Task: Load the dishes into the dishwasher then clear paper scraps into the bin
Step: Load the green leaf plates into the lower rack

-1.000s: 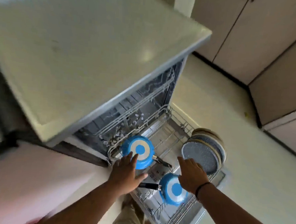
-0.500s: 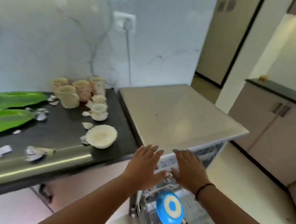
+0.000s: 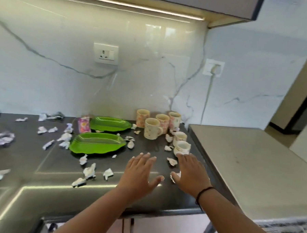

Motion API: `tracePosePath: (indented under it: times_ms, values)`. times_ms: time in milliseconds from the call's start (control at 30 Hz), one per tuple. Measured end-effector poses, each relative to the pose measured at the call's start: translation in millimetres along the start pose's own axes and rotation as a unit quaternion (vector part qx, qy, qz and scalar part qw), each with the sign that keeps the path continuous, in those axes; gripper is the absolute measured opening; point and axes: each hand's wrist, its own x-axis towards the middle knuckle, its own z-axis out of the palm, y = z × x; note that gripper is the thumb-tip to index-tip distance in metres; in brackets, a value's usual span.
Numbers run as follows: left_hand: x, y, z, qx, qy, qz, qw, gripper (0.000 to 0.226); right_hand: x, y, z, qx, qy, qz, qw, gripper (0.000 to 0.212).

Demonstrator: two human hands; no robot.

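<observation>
Reaching forward over the dark table (image 3: pixel 31 165), both hands are seen palm down with fingers straight and spread wide; nothing is held. The left hand (image 3: pixel 140 174) is stretched above a bare patch near the front edge, its fingers (image 3: pixel 143 157) pointed toward the wall. The right hand (image 3: pixel 190 173) is held just beside it, with a black band (image 3: pixel 203 191) on the wrist. Whether either palm touches the table cannot be told. A paper scrap (image 3: pixel 171 161) is seen between the two hands, and another (image 3: pixel 174 176) lies at the right thumb.

Just beyond the right fingertips two white cups (image 3: pixel 181 146) are set near the table's right edge. Behind them four patterned mugs (image 3: pixel 153 128) are grouped by the wall. Two green leaf-shaped plates (image 3: pixel 96 145) are laid left of the mugs, one behind the other, with a small pink carton (image 3: pixel 84 124) at the far plate's left end. More scraps (image 3: pixel 89 171) are scattered over the table, thickest left of the hands and around the plates.

The pale top of the dishwasher (image 3: pixel 244 167) is seen to the right, touching the table's end. A socket (image 3: pixel 106 53) is mounted on the marble wall.
</observation>
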Motion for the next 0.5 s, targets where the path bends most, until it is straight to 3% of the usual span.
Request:
tracePosePath:
  times_ms: [200, 333, 433, 500]
  values:
    - [-2.7, -72.6, -1.2, 0.001, -0.013, -0.102, 0.995, 0.104, 56.3, -56.7, 26.3, 0.036, -0.071, -0.035, 0.996, 0.065]
    - [5.4, -123.3, 1.6, 0.001, -0.017, -0.195, 0.981, 0.110, 106.4, -88.3, 52.3, 0.140, -0.142, -0.024, 0.980, 0.054]
    - [15.9, -160.4, 0.9, 0.017, -0.023, -0.265, 0.964, 0.106, 149.6, -111.7, 77.7, 0.300, -0.218, 0.031, 0.928, 0.041]
    - [20.5, -179.8, -3.8, 0.023, -0.017, -0.311, 0.950, 0.103, 181.0, -128.1, 97.3, 0.426, -0.270, 0.106, 0.857, 0.034]
